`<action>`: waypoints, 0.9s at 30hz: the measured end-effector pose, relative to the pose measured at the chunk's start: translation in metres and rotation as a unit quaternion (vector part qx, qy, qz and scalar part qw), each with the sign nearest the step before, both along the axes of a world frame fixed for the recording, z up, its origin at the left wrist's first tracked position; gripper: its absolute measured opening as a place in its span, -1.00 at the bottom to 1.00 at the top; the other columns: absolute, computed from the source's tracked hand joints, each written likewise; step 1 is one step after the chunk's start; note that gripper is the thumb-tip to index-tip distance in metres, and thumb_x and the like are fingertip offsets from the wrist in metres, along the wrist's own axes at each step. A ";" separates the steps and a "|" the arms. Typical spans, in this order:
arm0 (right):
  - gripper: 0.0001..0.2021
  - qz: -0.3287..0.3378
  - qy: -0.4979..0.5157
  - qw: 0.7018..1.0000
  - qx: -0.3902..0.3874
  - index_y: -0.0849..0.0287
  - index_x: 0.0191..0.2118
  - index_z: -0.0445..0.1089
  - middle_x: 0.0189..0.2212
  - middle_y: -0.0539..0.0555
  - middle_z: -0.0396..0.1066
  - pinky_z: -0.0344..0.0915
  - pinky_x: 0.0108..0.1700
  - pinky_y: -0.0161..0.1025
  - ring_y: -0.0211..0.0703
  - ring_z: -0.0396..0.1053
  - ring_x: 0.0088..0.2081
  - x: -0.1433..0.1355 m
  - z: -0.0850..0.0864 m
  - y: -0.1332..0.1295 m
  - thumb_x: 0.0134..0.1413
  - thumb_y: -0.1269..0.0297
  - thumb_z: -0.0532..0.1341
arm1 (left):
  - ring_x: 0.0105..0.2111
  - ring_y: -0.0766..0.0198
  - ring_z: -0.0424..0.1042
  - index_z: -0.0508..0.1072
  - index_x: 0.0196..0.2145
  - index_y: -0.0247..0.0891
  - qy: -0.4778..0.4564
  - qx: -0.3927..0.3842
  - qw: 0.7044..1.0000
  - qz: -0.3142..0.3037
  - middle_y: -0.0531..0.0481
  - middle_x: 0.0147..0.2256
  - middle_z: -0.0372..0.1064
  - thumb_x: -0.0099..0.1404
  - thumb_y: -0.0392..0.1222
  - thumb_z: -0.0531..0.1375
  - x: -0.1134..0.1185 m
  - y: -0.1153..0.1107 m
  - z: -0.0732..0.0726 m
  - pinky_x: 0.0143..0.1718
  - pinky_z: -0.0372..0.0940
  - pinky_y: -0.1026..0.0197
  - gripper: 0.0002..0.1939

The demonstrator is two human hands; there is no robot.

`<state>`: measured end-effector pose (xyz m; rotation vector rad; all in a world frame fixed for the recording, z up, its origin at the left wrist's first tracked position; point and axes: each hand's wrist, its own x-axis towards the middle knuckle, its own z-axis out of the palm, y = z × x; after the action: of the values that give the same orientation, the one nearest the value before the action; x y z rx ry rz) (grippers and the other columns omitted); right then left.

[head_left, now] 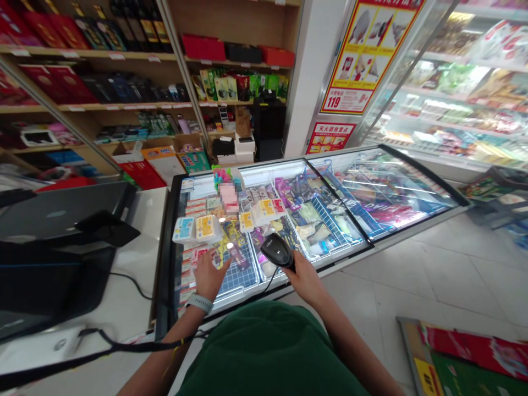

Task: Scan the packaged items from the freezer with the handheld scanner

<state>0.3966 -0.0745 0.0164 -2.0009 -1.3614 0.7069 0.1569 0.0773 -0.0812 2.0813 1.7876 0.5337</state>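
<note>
- Shelving unit (124, 106), wooden, along the back wall: bottles, boxed goods and green pouches in rows, price tags on the shelf edges.
- Chest freezer (243, 300), glass-topped, black-framed, directly before the person; wire baskets of bagged goods show through the lid.
- Chilled display case (457, 104), lit, at the far right, stocked with packaged goods; somewhat blurred.
- Bench (142, 220), pale, at the left, adjoining the freezer's end. It bears a black terminal (45, 286).
- Poster (358, 55), red and yellow, marked "119", on the pillar behind the freezer.
- Green garment (268, 352), worn by the person, at the lower centre.
- White packs (215, 237), several, on the freezer glass, ahead of the two arms; labels yellow, blue and red.
- Multicoloured item (221, 175), just behind the packs, partly pixelated.
- Left grip (209, 275), bare: fingers spread, thumb apart, over the near left part of the glass, near the packs. Contact with the glass cannot be told.
- Right grip (304, 275), bare: fingers closed round the handle of the scanner.
- Handheld scanner (275, 248), black, above the middle of the near glass, head angled toward the packs; a thin dark cord (270, 280) hangs from it.
- Wristband (200, 302), pale grey, on the left wrist.
</note>
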 end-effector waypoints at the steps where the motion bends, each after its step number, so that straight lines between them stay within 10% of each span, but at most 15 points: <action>1: -0.81 -0.013 0.001 1.000 0.001 0.21 -0.12 0.26 -0.17 0.18 0.38 0.26 -0.09 -0.14 -0.02 0.36 -0.13 0.002 -0.001 -0.002 0.11 0.42 0.17 | -0.05 0.10 0.40 0.30 0.06 -0.29 -0.001 -0.013 1.000 -0.007 -0.14 -0.07 0.41 0.15 0.13 0.25 0.009 0.007 -0.003 -0.02 0.27 0.12 -0.38; 14: -0.82 -0.119 0.012 0.993 -0.006 0.20 -0.13 0.26 -0.19 0.18 0.38 0.26 -0.09 -0.12 0.03 0.37 -0.13 0.011 -0.013 -0.034 0.11 0.41 0.14 | 0.04 0.06 0.33 0.31 0.11 -0.25 0.080 -0.123 0.984 0.099 -0.16 0.10 0.27 0.32 0.01 0.16 0.133 0.072 -0.038 0.03 0.28 -0.13 -0.53; 27: -0.79 -0.132 -0.004 0.991 0.005 0.22 -0.12 0.28 -0.21 0.18 0.39 0.28 -0.11 -0.14 0.00 0.38 -0.14 0.006 -0.015 -0.037 0.08 0.43 0.15 | 0.02 0.08 0.36 0.32 0.10 -0.26 0.096 -0.131 0.982 0.092 -0.15 0.08 0.29 0.33 -0.02 0.17 0.144 0.085 -0.034 0.01 0.31 -0.11 -0.56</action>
<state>0.4023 -0.1113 0.0014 -2.1257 -1.0729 0.5692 0.3013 0.1620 -0.1148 1.8532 2.0472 0.1345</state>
